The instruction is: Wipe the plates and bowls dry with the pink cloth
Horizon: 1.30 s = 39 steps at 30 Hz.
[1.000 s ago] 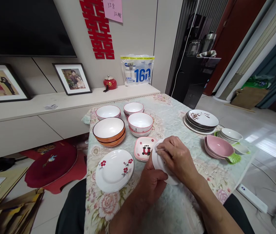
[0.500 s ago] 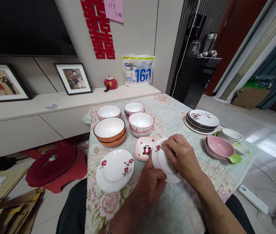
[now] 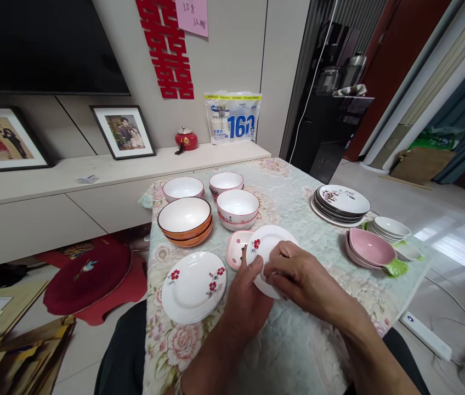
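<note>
My left hand (image 3: pixel 251 299) holds a small white plate (image 3: pixel 271 237) with red flowers by its near left edge, thumb on the face and fingers beneath. Over the plate's right half, my right hand (image 3: pixel 300 274) is closed, its bent fingertips against the face; whatever they pinch, if anything, is hidden. Behind the plate lies a pink square dish (image 3: pixel 236 249) with a cartoon pattern, partly covered. To the left, a stack of white plates (image 3: pixel 191 288) with red flowers rests on the flowered tablecloth (image 3: pixel 285 351).
Further back stand orange bowls (image 3: pixel 185 216), red-rimmed white bowls (image 3: pixel 237 206) and more bowls (image 3: pixel 183 189). At right are stacked dark-edged plates (image 3: pixel 341 200), pink bowls (image 3: pixel 370 247) and small white bowls (image 3: pixel 391 227). A red stool (image 3: pixel 88 274) is left of the table.
The small plate has turned its face more upward and shifted slightly left. My left thumb now lies on its face, and my right hand has slid from its upper edge toward the middle.
</note>
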Available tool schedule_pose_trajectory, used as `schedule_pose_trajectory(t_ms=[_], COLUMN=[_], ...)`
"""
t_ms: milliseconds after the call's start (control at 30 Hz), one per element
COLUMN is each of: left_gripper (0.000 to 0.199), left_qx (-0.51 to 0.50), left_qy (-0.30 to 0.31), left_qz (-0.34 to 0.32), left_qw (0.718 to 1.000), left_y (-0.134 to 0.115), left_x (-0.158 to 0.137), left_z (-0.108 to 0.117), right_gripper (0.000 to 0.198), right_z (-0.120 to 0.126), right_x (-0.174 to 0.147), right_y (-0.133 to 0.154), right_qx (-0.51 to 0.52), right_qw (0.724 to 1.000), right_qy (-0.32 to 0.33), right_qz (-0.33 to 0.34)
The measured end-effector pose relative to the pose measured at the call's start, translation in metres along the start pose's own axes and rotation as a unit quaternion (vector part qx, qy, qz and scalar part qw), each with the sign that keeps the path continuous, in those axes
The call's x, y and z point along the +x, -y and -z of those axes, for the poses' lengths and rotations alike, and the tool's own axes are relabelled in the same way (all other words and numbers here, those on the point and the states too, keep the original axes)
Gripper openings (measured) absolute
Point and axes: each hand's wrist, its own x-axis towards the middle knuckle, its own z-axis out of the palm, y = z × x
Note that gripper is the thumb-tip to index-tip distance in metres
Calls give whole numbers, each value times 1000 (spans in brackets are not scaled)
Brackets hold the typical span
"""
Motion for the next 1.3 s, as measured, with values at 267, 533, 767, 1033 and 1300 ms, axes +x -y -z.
schedule_pose_trajectory(t_ms=[267, 533, 767, 1033, 1300], left_gripper=[58, 46, 43, 52, 58], left_qx=[-25, -19, -2, -25, -34], left_qy=[-56, -15, 0, -60, -64], left_qz=[-22, 51, 54, -10, -55], left_qw=[998, 998, 999, 998, 996], left_y=[4, 9, 14, 10, 8], left_x=[4, -1, -3, 2, 4], left_z=[3, 3, 6, 4, 4], right_gripper=[16, 18, 16, 12, 13], right_z=[7, -18, -15, -4, 6], right_x=[-6, 8, 10, 3, -6], right_y=[-29, -17, -18, -39, -41], right_qx=[-132, -134, -99, -131, -142], right_qw=[980, 966, 959, 950, 957], right_qy=[-73, -215, -266, -241, -132], right_qz=[-131, -45, 14, -149, -215])
